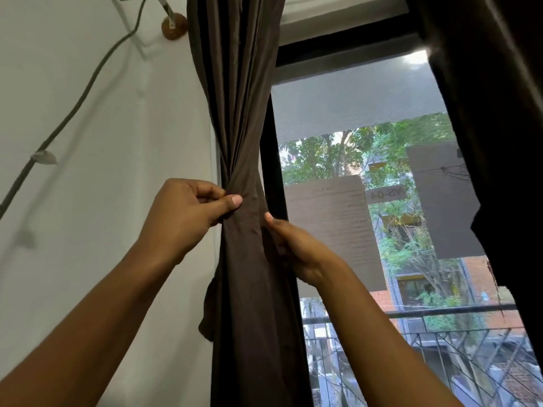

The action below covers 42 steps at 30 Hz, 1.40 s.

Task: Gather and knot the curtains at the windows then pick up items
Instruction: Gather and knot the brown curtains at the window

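The left hand (pixel 188 211) is pinching the curtain (pixel 244 118) at its gathered waist, grip clenched on the fabric between thumb and fingers. The right hand (pixel 296 251) is grasping the same bunch just below, thumb in front, fingers hidden behind. The curtain is hanging between the wall (pixel 117 127) and the window (pixel 355 95). A vine (pixel 73 108) is trailing across the wall.

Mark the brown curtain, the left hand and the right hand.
brown curtain (pixel 238 113): head view, gathered folds, upper part.
left hand (pixel 185 210): head view, back of hand.
right hand (pixel 299 248): head view, back of hand.
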Tool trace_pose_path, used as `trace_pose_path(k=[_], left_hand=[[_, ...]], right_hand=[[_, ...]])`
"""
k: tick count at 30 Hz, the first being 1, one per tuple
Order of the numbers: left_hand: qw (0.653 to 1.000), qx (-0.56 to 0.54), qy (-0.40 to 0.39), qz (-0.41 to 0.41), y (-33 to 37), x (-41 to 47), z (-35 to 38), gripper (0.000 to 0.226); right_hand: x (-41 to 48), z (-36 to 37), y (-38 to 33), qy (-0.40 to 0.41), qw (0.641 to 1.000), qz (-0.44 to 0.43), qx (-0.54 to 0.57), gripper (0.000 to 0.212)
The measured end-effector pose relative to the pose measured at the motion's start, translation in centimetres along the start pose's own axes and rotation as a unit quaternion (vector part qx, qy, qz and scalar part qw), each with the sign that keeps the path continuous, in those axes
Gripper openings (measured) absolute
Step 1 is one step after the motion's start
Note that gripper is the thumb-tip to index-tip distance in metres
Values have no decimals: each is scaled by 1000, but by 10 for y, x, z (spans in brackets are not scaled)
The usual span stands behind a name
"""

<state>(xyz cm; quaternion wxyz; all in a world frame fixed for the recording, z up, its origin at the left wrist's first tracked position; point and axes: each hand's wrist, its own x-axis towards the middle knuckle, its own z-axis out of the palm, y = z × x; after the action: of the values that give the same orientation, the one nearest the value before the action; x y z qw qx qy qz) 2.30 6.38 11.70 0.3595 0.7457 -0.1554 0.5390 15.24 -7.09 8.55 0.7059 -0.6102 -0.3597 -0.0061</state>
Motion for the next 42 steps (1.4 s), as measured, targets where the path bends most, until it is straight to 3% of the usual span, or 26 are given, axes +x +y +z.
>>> trace_pose_path(k=[3,7,9,14,19,26,32,34,37,38,40,42], left_hand=[[1000,11,0,2,1,0,-6,6],[997,68,26,9,-3,2,-10,19],[994,99,45,20,-4,1,-7,19],[985,148,66,63,1,-4,13,12],[988,118,66,76,7,-7,28,7],[999,-31,9,4,4,-6,22,9],[998,-59,-27,-2,3,-11,17,23],[999,-30,-18,5,0,-8,16,29],[1000,-6,5,11,-4,-2,15,23],[1000,4,12,14,-4,-2,16,24],[999,23,18,22,-5,-2,16,24],[999,26,18,22,-6,-2,15,24]], right_hand=[[5,6,7,-37,998,45,16,52],[-10,3,5,79,996,-28,23,3],[-25,0,5,147,982,-110,-31,5],[-77,7,-13,323,871,-249,-273,10],[-98,39,-23,325,812,-318,-366,14],[-87,59,-9,345,776,-378,-367,14],[-82,62,-8,341,759,-386,-400,13],[-81,57,-6,299,779,-391,-389,13],[-78,40,-11,184,913,-331,-156,14],[-72,32,-11,178,933,-302,-76,15],[-55,21,-10,143,965,-217,-21,22],[-41,18,-6,21,992,-114,42,42]])
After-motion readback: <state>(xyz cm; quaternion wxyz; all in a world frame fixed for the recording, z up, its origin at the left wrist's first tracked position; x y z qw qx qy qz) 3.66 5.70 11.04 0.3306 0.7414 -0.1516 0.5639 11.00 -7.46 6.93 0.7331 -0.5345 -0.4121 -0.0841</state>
